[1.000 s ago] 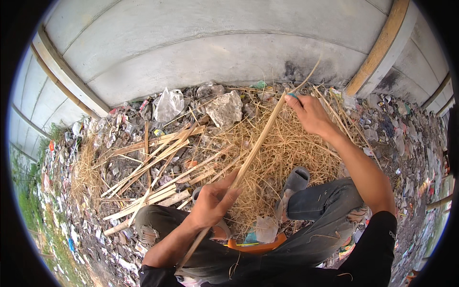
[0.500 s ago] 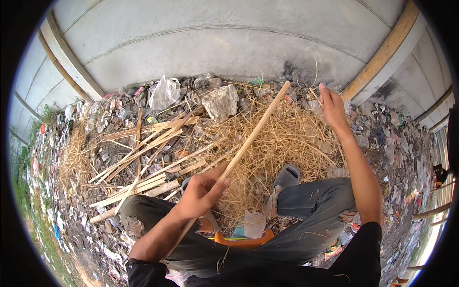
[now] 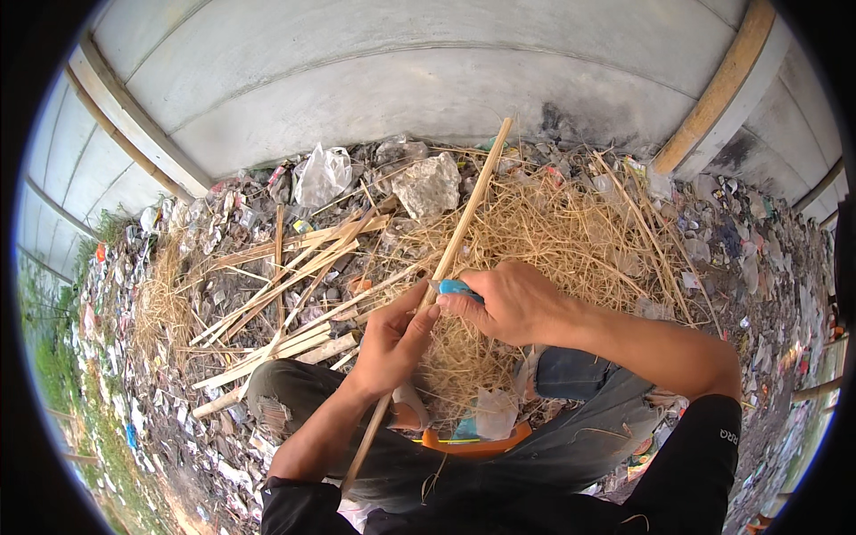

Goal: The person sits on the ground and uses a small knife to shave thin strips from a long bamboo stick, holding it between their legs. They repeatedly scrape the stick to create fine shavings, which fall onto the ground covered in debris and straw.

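A long bamboo stick (image 3: pixel 466 218) runs from my lap up toward the grey wall. My left hand (image 3: pixel 390 341) is closed around its lower part. My right hand (image 3: pixel 510 303) sits just right of the stick at the same height, fingers closed on a small blue-handled tool (image 3: pixel 459 288) that touches the stick. Under both hands lies a heap of dry straw (image 3: pixel 571 241). My knees in grey trousers (image 3: pixel 580 419) frame the straw.
A bundle of split bamboo strips (image 3: pixel 285 276) lies to the left on littered ground. A grey rock (image 3: pixel 428 185) and a crumpled clear plastic bag (image 3: pixel 323 174) rest by the concrete wall (image 3: pixel 401 80). A wooden plank (image 3: pixel 718 89) leans at the upper right.
My right hand has come back from the far straw at the upper right to the stick beside my left hand, now with the blue tool. The stick stands steeper.
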Motion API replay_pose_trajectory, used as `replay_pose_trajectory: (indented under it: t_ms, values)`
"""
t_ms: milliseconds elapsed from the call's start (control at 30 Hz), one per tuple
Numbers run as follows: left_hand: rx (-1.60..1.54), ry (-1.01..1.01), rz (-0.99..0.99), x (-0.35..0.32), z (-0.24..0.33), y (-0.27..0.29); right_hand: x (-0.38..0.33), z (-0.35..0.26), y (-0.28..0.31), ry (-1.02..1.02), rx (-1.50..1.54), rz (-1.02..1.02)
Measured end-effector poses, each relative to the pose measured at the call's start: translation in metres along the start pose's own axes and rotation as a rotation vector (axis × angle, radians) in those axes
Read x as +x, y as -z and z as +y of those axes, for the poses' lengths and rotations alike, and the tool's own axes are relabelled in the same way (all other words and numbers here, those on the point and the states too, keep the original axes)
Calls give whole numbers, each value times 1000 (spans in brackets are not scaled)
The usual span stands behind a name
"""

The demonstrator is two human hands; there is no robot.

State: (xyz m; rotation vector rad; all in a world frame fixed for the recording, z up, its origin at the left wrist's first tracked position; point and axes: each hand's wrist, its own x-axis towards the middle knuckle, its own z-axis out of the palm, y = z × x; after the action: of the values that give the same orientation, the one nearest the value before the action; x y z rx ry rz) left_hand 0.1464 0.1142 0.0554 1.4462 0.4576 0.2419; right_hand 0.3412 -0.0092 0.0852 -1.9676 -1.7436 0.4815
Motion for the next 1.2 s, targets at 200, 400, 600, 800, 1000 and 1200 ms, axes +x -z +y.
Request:
replay_pose_trajectory:
  t_ms: [200, 400, 600, 800, 1000, 1200]
  values:
    - [76, 32, -61, -15, -14, 10, 29, 100, 41, -411, -60, 208]
    - [182, -119, -189, -31, -16, 14, -24, 213, 129, -814, 95, 825]
    - [24, 93, -105, -13, -3, 13, -27, 152, 82, -404, 172, 654]
    - [5, 103, -68, -8, 1, 7, -6, 12, 26, -170, 108, 6]
    - [57, -5, -18, -4, -12, -1, -10, -4, -12, -59, 73, -8]
    - [87, 44, -5, -12, -27, 8, 11, 48, 7, -229, -115, 28]
